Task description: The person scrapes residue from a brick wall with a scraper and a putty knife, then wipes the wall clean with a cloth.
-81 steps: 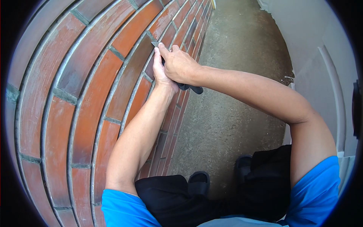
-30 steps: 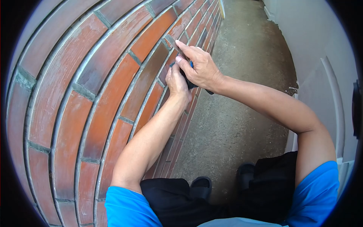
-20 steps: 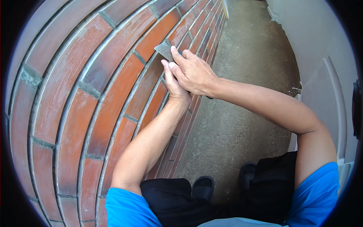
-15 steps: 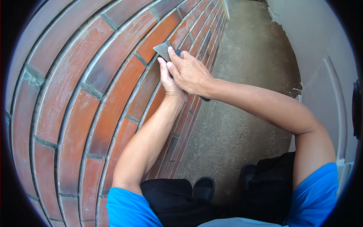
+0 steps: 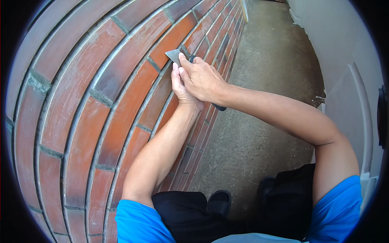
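A flat metal scraper blade (image 5: 173,55) with a dark handle is held against the brick wall (image 5: 125,101), near an orange brick. My right hand (image 5: 203,79) is closed around the tool, its index finger and thumb pressed along the blade. The handle's dark end (image 5: 219,107) sticks out below that hand. Under it, my left hand (image 5: 183,90) touches the tool and my right hand, fingers pointing up beside the blade; its grip is partly hidden.
A concrete floor (image 5: 259,133) runs along the wall. A pale wall (image 5: 344,44) stands on the right, with a dark object (image 5: 381,117) at its edge. My feet in dark sandals (image 5: 220,202) are below.
The view has shifted slightly, so the bricks appear a little further right. Both hands keep their hold at the scraper, with the blade tilted slightly differently.
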`<state>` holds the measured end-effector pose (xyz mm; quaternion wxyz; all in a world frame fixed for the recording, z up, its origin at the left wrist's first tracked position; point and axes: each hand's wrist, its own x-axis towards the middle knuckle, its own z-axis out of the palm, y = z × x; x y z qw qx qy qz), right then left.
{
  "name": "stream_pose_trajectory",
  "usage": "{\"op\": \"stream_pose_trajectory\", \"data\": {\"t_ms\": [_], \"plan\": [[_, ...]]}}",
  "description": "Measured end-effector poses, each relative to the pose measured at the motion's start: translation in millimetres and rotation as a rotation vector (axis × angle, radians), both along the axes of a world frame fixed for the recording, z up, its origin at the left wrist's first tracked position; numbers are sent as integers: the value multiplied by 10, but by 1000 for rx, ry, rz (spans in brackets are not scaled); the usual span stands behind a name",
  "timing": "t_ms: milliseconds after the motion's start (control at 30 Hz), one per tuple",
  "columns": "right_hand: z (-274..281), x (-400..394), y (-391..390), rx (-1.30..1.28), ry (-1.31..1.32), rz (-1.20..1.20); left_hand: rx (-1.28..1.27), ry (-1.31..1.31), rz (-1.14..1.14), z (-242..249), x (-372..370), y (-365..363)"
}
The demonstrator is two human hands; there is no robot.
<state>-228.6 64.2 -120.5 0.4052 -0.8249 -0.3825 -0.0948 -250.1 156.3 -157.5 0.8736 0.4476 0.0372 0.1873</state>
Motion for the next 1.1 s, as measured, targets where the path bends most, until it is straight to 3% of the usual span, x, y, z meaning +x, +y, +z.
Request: {"op": "stream_pose_trajectory", "data": {"t_ms": [1100], "plan": [[-63, -15, 29, -6, -94, -11, -46, 12, 25, 41, 19, -77]]}}
